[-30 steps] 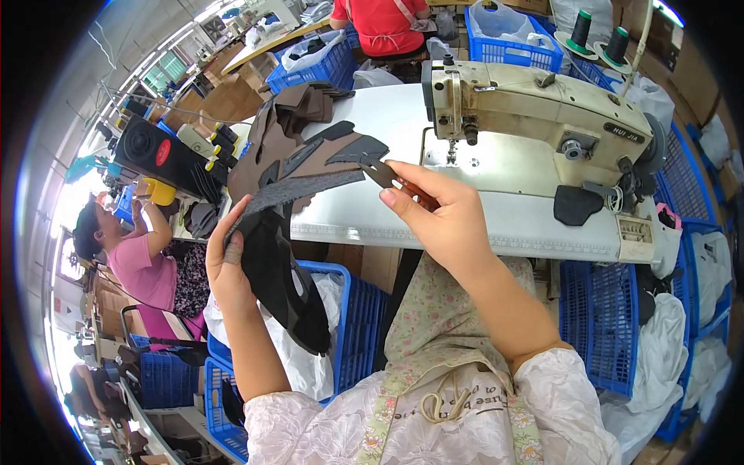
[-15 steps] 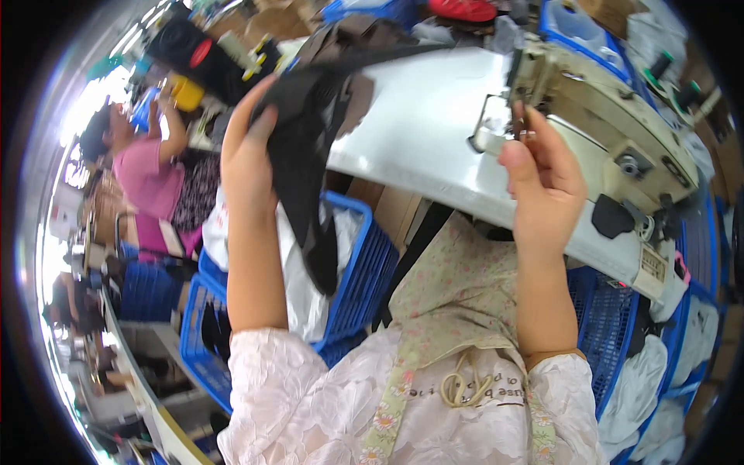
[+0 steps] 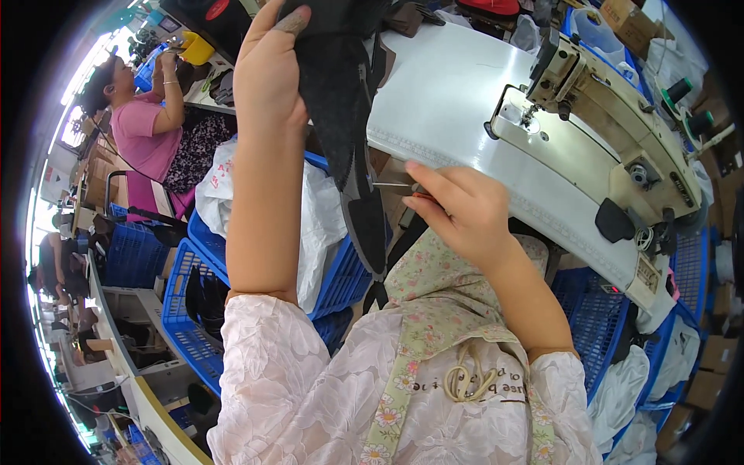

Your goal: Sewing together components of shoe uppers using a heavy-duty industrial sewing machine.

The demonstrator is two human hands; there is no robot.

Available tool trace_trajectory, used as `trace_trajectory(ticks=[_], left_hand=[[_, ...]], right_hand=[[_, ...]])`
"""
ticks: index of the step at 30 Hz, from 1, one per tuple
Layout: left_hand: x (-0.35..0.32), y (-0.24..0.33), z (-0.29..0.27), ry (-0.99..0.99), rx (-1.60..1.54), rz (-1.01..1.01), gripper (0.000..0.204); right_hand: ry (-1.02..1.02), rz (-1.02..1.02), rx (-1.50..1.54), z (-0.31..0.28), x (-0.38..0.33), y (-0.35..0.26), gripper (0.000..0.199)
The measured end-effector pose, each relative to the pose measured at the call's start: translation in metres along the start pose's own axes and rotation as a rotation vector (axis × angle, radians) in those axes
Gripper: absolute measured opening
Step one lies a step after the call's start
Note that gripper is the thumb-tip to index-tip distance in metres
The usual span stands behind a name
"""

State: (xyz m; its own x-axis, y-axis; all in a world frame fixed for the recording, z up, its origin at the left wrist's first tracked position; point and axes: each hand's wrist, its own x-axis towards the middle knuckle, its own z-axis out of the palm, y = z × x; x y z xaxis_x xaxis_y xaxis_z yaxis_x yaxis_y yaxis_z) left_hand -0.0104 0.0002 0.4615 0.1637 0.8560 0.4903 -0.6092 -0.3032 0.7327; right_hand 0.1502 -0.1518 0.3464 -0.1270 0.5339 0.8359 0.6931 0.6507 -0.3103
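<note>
Grip: left hand (image 3: 267,85) clamped on top of the dark fabric piece (image 3: 341,116), thumb on the near face, fingers behind; right hand (image 3: 457,213) pinched on small snips (image 3: 391,184), tips pointing at the piece's edge.
Head view, piece: held up in the air in front of the chest, hanging from the left hand, lower end tapering to a point just above the apron (image 3: 434,310). Not resting on the table (image 3: 457,93).
Head view, snips: thin metal blades just beside the right edge of the piece; can't tell if they touch it.
Handling (judgement): light, soft, drapes under its own weight; looks like layered felt or mesh with a stitched border, so some body but no real stiffness. Not fragile, not slippery.
Where to hold (judgement): high on the thick part as now, so the lower end hangs free and flat for the blades. Pinching near the edge being worked would steady it better; a one-point hold lets it swing.
Risk (judgement): loose hang means the edge can twist away from the snips.
Surroundings: sewing machine (image 3: 612,124) on the white table at right; blue crates (image 3: 178,310) below left; another person in pink (image 3: 143,132) far left.
</note>
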Motion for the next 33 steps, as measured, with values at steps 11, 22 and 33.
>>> trace_trajectory(ticks=[11, 22, 33], left_hand=[[-0.006, -0.001, 0.022, 0.019, -0.011, 0.0, 0.036], [0.006, -0.027, 0.031, -0.061, 0.124, 0.142, 0.035], [0.012, -0.069, 0.058, 0.153, 0.612, 0.502, 0.037]], right_hand=[[-0.028, -0.036, 0.133, 0.009, 0.001, -0.003, 0.041], [0.039, 0.021, 0.02, -0.005, -0.007, -0.006, 0.04], [-0.137, 0.232, -0.537, -0.042, 0.008, -0.035, 0.039]])
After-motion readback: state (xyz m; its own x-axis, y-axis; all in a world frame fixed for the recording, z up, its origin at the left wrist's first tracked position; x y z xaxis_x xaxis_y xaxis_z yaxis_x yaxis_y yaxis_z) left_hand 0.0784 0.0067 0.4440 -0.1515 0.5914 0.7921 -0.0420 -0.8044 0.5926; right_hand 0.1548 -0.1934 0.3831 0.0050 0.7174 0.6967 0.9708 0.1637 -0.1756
